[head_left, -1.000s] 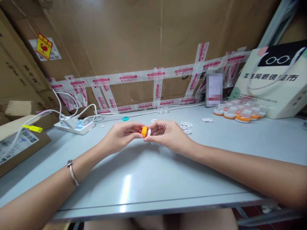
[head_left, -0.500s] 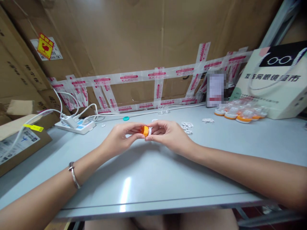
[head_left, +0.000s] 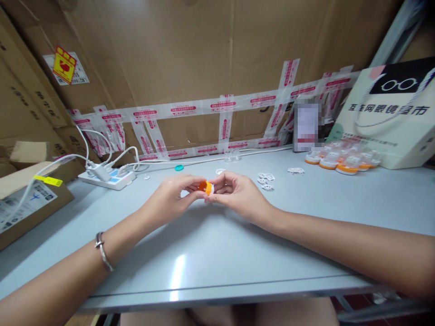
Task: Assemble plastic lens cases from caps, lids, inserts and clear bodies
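Observation:
Above the middle of the grey table, an orange plastic ring-shaped piece (head_left: pixel 208 188) sits between my two hands, its open side turned left. My left hand (head_left: pixel 181 192) pinches its left edge with thumb and fingers. A small white round piece (head_left: pixel 212 189) lies against its right side, and my right hand (head_left: pixel 233 190) is closed on that piece. Fingers hide part of both pieces. Just behind the hands a white ring (head_left: pixel 220 171) lies on the table (head_left: pixel 238 258). Right of them are several small white cut-out pieces (head_left: pixel 265 181).
Behind are a teal disc (head_left: pixel 179 168) and clear small cups (head_left: pixel 232 156). Orange-based clear containers (head_left: pixel 346 168) stand at right, by a phone (head_left: pixel 307 127) and a paper bag (head_left: pixel 387 117). A power strip (head_left: pixel 108 176) and a cardboard box (head_left: pixel 34 199) are at left.
The orange piece has turned slightly, so its hollow inside shows more. My right hand has shifted a little, uncovering more of the white ring behind.

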{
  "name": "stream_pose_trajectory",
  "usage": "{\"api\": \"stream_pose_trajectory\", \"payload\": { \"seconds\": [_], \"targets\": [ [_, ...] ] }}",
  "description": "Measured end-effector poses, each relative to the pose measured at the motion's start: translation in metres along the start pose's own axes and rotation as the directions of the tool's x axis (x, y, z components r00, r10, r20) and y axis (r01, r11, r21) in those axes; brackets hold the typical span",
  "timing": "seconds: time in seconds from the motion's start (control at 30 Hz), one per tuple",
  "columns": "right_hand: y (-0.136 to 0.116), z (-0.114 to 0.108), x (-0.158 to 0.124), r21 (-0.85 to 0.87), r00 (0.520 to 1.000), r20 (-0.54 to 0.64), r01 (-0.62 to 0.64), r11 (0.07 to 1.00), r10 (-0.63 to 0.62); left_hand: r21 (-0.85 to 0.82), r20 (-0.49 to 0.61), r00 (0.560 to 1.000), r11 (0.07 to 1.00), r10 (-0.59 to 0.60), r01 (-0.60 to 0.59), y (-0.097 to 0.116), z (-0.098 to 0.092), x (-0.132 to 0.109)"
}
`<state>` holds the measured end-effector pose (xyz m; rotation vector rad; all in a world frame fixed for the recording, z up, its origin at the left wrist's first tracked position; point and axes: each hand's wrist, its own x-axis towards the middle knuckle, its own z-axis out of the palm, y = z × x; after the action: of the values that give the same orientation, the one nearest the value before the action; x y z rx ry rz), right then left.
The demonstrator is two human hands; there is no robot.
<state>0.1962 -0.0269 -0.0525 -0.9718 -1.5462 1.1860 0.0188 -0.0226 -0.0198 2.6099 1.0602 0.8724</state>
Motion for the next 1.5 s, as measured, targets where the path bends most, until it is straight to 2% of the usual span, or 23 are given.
{"api": "stream_pose_trajectory", "payload": {
  "seconds": [0.27,0.6,0.73,0.83,0.93,1.07,1.33,1.4,1.47,1.5],
  "targets": [
    [0.001,0.001,-0.001,0.035,1.000,0.011,-0.014,0.999,0.013,0.018,0.035,0.999,0.999,-0.037,0.036,0.000,0.000,-0.001],
    [0.006,0.002,0.001,0.078,0.999,-0.001,-0.043,0.996,0.043,-0.009,0.072,0.997,1.000,0.022,-0.022,-0.001,0.001,-0.004],
    [0.007,0.000,0.005,0.088,0.990,0.028,-0.143,0.986,0.141,-0.040,0.082,0.997,0.999,-0.010,0.014,-0.005,0.004,-0.005],
    [0.005,-0.002,0.008,0.119,0.962,0.119,-0.258,0.959,0.244,-0.037,0.086,0.995,0.998,-0.043,0.046,-0.008,0.007,-0.005],
    [0.002,-0.004,0.009,0.235,0.926,0.204,-0.362,0.902,0.318,-0.028,0.083,0.995,0.998,-0.061,0.064,-0.011,0.012,-0.006],
    [0.002,-0.007,0.011,0.255,0.916,0.178,-0.396,0.882,0.360,-0.040,0.100,0.992,0.996,-0.075,0.079,-0.012,0.018,-0.005],
    [0.013,-0.013,0.022,-0.079,0.963,0.132,-0.227,0.971,0.236,0.020,0.092,0.992,0.996,-0.089,0.088,-0.011,0.025,-0.006],
    [0.005,-0.025,0.029,-0.181,0.985,0.088,-0.130,0.975,0.148,0.039,0.097,0.991,0.995,-0.098,0.094,-0.012,0.025,-0.007],
    [-0.009,-0.048,0.037,-0.313,1.000,-0.021,-0.009,0.950,0.002,0.042,0.100,0.989,0.993,-0.111,0.107,-0.013,0.026,-0.008],
    [-0.017,-0.064,0.041,-0.412,0.991,-0.105,0.030,0.911,-0.081,0.041,0.098,0.988,0.993,-0.115,0.112,-0.013,0.026,-0.008]
  ]
}}
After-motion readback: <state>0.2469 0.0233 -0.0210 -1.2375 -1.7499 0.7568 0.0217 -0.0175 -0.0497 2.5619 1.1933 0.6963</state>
